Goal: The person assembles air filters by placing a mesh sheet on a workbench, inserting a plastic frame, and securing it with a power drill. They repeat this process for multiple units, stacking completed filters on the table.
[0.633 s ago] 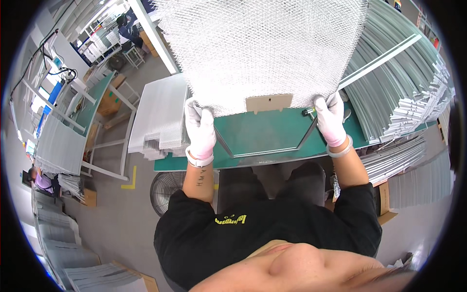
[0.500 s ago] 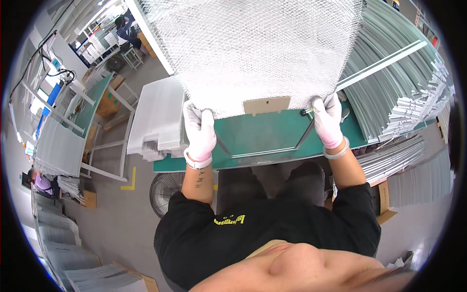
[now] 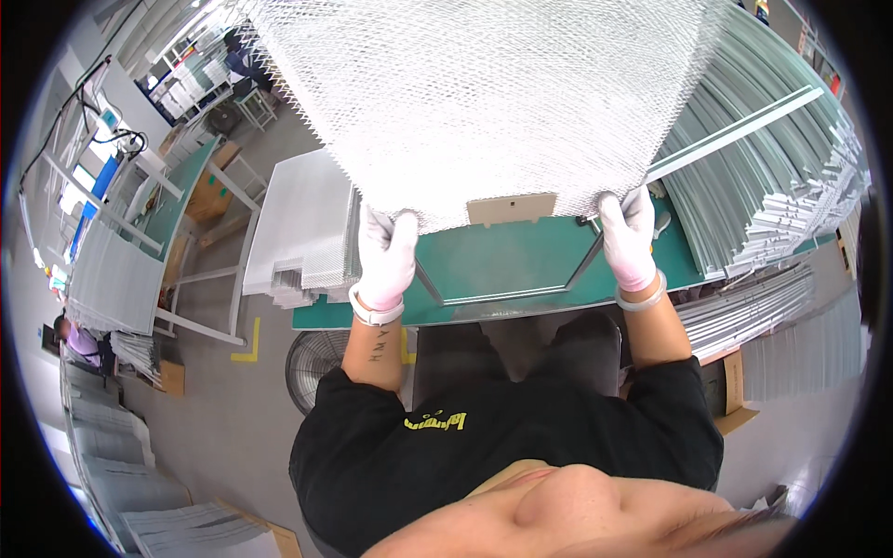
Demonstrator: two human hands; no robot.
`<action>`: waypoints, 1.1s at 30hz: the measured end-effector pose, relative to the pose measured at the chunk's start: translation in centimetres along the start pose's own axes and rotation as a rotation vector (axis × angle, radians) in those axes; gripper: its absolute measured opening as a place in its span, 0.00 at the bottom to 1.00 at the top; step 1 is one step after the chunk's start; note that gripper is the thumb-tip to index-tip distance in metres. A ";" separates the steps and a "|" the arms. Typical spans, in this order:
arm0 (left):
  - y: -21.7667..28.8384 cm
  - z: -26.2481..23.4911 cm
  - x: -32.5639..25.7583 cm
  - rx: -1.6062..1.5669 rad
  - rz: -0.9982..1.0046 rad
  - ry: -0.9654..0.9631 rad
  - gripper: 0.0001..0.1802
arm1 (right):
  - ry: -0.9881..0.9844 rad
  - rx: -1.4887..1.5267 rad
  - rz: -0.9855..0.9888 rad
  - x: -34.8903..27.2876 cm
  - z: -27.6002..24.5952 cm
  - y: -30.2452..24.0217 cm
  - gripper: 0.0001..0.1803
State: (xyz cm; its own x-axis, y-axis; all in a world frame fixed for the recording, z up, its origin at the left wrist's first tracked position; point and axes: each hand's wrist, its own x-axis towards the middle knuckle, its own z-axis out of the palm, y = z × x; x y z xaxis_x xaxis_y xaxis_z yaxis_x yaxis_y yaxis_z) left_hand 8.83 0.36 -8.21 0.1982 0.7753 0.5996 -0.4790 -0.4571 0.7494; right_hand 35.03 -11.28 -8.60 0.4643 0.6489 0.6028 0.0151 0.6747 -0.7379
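A silvery metal mesh panel (image 3: pixel 502 112) is held up in front of me, tilted over the green table. My left hand (image 3: pixel 387 251), in a white glove, grips its near left corner with the thumb on top. The near right corner is pinched by my gloved right hand (image 3: pixel 629 244). A small beige plate (image 3: pixel 512 208) with a dark hole sits at the middle of the panel's near edge. Below it, a thin metal frame (image 3: pixel 502 296) lies on the green tabletop (image 3: pixel 446 314), its far part hidden by the mesh.
At the left of the table stands a stack of mesh panels (image 3: pixel 296 219). Long rows of pale frames (image 3: pixel 763 158) fill the right side, with a white bar (image 3: pixel 735 135) across them. A floor fan (image 3: pixel 312 372) stands under the table. Other people (image 3: pixel 82 340) work farther off.
The mesh panel has tilted and shifted slightly, its left edge now covering the white upright at the far left. Both hands keep their grip and have moved very little.
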 end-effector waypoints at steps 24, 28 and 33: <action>-4.8 -3.4 -1.9 0.195 -0.260 -0.112 0.18 | -0.210 -0.301 0.272 -1.4 -4.0 2.5 0.16; -0.6 -2.7 0.5 0.110 -0.241 -0.224 0.19 | -0.192 -0.187 0.237 0.5 -3.2 -1.1 0.18; -1.0 -0.7 2.2 0.111 -0.004 0.082 0.19 | 0.028 -0.454 -0.022 1.3 -0.7 -0.8 0.08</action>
State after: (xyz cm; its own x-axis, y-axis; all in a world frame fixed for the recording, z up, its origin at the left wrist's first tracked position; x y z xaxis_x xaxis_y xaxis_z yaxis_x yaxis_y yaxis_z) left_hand 9.13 2.86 -7.86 0.1272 0.8083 0.5748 -0.3803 -0.4955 0.7809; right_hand 36.23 -11.22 -7.42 0.4830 0.6224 0.6159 0.4089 0.4617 -0.7872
